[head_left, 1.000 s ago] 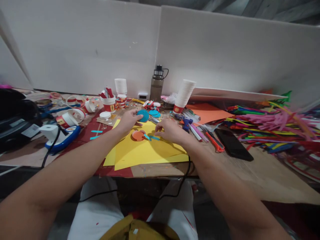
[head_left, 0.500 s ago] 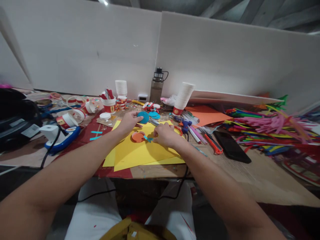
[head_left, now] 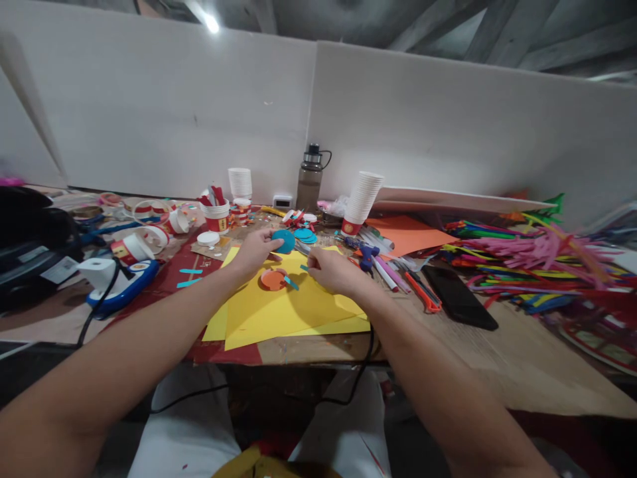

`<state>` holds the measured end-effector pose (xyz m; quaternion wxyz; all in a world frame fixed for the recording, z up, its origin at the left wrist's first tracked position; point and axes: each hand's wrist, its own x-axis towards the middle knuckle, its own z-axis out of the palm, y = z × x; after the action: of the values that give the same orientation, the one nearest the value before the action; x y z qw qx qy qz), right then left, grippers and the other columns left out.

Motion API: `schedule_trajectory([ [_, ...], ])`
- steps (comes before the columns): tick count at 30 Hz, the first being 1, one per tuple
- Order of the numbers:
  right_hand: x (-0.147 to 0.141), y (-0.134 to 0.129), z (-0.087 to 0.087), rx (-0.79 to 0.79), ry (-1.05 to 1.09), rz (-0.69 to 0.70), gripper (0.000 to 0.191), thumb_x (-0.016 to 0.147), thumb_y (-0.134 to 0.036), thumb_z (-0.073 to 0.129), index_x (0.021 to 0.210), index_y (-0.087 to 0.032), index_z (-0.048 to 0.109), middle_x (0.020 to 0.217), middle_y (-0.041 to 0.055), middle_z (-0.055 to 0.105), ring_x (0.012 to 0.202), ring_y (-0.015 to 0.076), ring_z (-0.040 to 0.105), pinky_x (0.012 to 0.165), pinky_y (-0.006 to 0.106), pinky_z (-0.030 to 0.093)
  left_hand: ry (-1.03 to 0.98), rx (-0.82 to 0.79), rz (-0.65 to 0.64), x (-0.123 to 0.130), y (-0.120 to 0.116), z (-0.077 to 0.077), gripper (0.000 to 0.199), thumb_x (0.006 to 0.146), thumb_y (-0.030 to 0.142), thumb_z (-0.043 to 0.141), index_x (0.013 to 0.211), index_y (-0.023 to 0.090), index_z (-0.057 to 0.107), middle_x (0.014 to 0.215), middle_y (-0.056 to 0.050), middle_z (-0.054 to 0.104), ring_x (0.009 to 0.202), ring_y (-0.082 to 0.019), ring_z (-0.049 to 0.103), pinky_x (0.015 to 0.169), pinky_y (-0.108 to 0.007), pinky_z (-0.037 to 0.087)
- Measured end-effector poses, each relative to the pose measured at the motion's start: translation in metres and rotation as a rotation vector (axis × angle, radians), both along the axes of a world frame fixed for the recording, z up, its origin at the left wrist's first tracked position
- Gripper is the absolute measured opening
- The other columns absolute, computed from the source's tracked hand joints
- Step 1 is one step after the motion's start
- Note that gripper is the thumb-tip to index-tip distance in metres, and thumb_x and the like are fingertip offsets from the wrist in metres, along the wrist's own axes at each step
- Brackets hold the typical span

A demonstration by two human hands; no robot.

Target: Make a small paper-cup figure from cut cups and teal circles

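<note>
Blue disc [head_left: 285,241], pinched in our left hand [head_left: 257,249] near the yellow paper's [head_left: 279,322] far edge; blue strip [head_left: 304,267], pinched in our right hand [head_left: 329,267]: both, we judge, light, easily creased, best held by edges.

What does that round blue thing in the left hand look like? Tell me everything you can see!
The blue disc is flat, round and plain, and looks like thin card or paper. The left hand pinches it at its left edge, so the fingers hide a bit of it. Its broad face shows to the camera. It's near the far edge of the yellow sheets, with similar blue discs just to its right. Its back can't be seen.
</note>
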<state>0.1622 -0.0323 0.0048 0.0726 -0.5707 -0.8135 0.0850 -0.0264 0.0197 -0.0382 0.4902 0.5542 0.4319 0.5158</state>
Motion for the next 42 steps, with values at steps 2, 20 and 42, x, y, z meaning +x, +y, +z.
schedule_trajectory([
  [2,0.007,0.007,-0.001,0.081,0.206,-0.003,0.011,0.081,-0.013,0.055,0.088,-0.017,0.063,0.084,0.0032,0.067,0.072,0.0135,0.055,0.063,0.024,0.036,0.013,0.004,-0.009,0.0,0.001,-0.001,0.03,0.072,0.027,0.069,0.098,0.013,0.067,0.086,-0.008,0.072,0.07,-0.016,0.069,0.052,-0.023,0.054],
  [20,0.019,0.033,-0.011,-0.109,1.058,-0.057,0.027,0.063,-0.039,0.073,0.067,-0.017,0.059,0.057,-0.0043,0.054,0.051,0.0078,0.045,0.051,0.023,0.035,0.101,-0.081,-0.226,0.014,-0.019,0.006,0.02,0.075,0.025,0.07,0.092,0.014,0.071,0.086,-0.007,0.073,0.047,-0.009,0.059,0.047,-0.021,0.049],
  [42,0.018,0.042,-0.022,-0.005,0.887,-0.056,0.032,0.063,-0.044,0.072,0.069,-0.017,0.058,0.061,-0.0037,0.054,0.055,0.0088,0.044,0.052,0.023,0.033,0.087,-0.097,-0.244,0.021,-0.026,0.009,0.017,0.073,0.019,0.07,0.089,0.015,0.07,0.08,-0.005,0.071,0.052,-0.011,0.061,0.054,-0.025,0.052],
])
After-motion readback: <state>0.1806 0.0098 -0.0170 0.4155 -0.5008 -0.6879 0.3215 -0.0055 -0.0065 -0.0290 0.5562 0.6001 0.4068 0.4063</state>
